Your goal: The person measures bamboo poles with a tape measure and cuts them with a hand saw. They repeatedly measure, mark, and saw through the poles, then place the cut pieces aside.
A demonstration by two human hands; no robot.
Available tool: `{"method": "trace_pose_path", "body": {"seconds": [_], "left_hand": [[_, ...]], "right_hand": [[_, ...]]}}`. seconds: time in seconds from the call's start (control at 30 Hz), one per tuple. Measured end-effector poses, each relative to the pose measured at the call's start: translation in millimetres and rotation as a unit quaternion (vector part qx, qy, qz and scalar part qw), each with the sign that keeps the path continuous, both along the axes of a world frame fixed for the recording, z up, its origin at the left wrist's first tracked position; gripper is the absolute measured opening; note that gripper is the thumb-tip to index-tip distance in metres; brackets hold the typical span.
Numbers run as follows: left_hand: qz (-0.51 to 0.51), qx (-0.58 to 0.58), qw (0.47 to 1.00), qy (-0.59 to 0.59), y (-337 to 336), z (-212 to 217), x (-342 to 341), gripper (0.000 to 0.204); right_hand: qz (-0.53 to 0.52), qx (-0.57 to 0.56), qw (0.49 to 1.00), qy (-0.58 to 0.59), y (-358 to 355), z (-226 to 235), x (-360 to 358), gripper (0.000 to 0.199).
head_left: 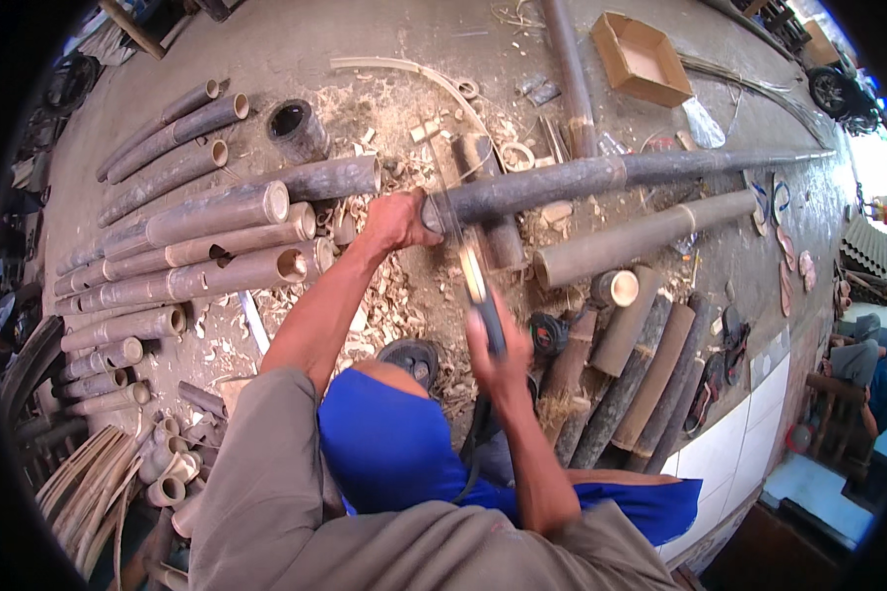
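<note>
A long dark bamboo pole (581,179) stretches from the middle toward the far right, resting across a short bamboo log (504,242). My left hand (396,219) is closed around the pole's near-left end. In my right hand (499,345) is the dark handle of a handsaw (474,276). Its thin blade crosses the pole just right of my left hand and is smeared by motion. Whether the blade has bitten into the bamboo cannot be made out. Pale shavings (384,310) cover the floor below.
Several cut bamboo tubes (197,225) lie at left, and shorter pieces (616,409) at right. Another thick pole (650,241) lies beyond my right hand. A cardboard box (644,59) sits at the back. Sandals (784,246) and bundled strips (89,488) lie toward the sides. Another person (862,364) is at far right.
</note>
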State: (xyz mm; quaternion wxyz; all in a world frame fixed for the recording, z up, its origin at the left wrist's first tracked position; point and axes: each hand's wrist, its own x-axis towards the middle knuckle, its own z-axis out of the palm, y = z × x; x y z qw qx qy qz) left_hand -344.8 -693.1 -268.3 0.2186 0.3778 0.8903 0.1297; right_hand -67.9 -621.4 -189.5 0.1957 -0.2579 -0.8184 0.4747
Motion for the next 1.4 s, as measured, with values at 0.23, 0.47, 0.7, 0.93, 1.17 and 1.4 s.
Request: {"method": "trace_pose_path", "body": {"seconds": [0.23,0.47,0.7,0.93,1.17,1.4], "left_hand": [[0.003,0.005,1.000,0.014,2.5,-4.4,5.7,0.073],[0.004,-0.010,1.000,0.003,-1.8,0.7,-9.6,0.076],[-0.004,0.009,1.000,0.023,5.9,-8.3,3.7,0.077],[0.010,-0.023,1.000,-0.011,-4.4,-2.2,0.5,0.075],[0.007,-0.012,1.000,-0.008,14.7,-1.8,6.1,0.075],[0.016,-0.033,0.999,-0.037,-5.2,1.0,-4.3,0.080]], "right_hand": [[0.015,0.016,1.000,0.000,-2.6,-5.5,22.9,0.056],[0.019,-0.039,0.999,-0.025,-12.0,16.3,36.9,0.057],[0.026,-0.023,0.999,-0.025,13.8,-2.0,-23.1,0.053],[0.024,-0.007,0.999,-0.037,-21.5,31.1,83.8,0.057],[-0.020,-0.104,0.994,0.002,12.4,3.4,-51.0,0.048],[0.027,0.014,0.999,-0.014,-26.0,45.4,105.7,0.058]]}}
